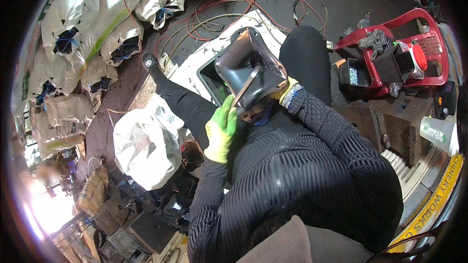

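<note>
A dark, glossy, hollow moulded part (pixel 229 63) with a flared rim and holes at its corners is tilted up over my lap. On its right edge my right hand (pixel 289 89), in a yellow glove, is closed around the rim; some of its fingers are hidden behind the part. My left hand (pixel 222 129), in a green and yellow glove, grips a thin, flat-looking stick-like tool (pixel 247 86). Its far end reaches into the hollow of the part; what the tip touches is hard to make out. Behind the part, partly covered, stands a dark rectangular tub (pixel 208 79).
Beside my left leg lies a white plastic bag (pixel 146 141). Full white sacks (pixel 78 19) are piled at the far left. Red and yellowish hoses (pixel 200 19) loop across the floor ahead. A red plastic chair (pixel 436 53) at right carries black bins and gloves, near metal blocks (pixel 407 122).
</note>
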{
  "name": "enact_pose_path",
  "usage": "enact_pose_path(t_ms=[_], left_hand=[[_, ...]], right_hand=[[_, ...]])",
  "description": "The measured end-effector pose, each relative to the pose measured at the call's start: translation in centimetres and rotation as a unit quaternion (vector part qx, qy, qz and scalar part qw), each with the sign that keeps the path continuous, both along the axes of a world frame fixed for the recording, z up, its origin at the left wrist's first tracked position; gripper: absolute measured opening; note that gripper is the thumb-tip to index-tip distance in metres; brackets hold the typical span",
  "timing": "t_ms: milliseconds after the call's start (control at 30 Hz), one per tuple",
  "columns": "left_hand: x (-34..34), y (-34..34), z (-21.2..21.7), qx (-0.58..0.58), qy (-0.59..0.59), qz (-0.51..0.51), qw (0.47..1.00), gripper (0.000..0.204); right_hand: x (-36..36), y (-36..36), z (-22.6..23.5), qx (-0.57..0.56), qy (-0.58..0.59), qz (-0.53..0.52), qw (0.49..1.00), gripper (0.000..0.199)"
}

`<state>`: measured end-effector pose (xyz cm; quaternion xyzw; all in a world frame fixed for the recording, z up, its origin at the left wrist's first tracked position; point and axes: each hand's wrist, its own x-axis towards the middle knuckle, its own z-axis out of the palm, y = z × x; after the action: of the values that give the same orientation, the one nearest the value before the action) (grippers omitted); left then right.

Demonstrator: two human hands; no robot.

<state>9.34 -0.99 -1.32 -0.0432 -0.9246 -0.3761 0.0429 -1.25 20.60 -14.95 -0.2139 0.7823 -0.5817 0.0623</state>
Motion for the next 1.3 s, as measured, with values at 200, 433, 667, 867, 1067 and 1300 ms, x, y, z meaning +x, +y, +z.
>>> enact_pose_path(t_ms=[200, 433, 667, 867, 1067, 1300], left_hand=[[-0.3, 0.2, -0.6, -0.046, 0.000, -0.001, 0.999, 0.037], [-1.1, -0.2, -2.5, -0.125, 0.014, -0.021, 0.992, 0.040], [-0.7, 0.0, -1.6, 0.165, 0.078, 0.076, 0.980, 0.034], [-2.6, 0.2, 7.2, 0.475, 0.075, 0.025, 0.876, 0.053], [-5.8, 1.1, 12.1, 0.287, -0.123, 0.091, 0.946, 0.031], [-7.5, 4.2, 1.0, -0.033, -0.106, 0.088, 0.990, 0.036]], right_hand=[[0.5, 1.0, -2.5, 0.175, 0.016, 0.039, 0.984, 0.044], [1.0, 0.7, -5.6, 0.056, -0.040, 0.032, 0.997, 0.041], [0.5, 0.4, -3.7, 0.033, -0.056, 0.040, 0.997, 0.042], [0.3, 0.2, 0.0, -0.028, -0.097, 0.071, 0.992, 0.044], [0.5, -0.8, 5.9, -0.158, -0.173, 0.129, 0.964, 0.046], [2.2, -2.3, 7.5, -0.483, -0.467, 0.026, 0.740, 0.051]])
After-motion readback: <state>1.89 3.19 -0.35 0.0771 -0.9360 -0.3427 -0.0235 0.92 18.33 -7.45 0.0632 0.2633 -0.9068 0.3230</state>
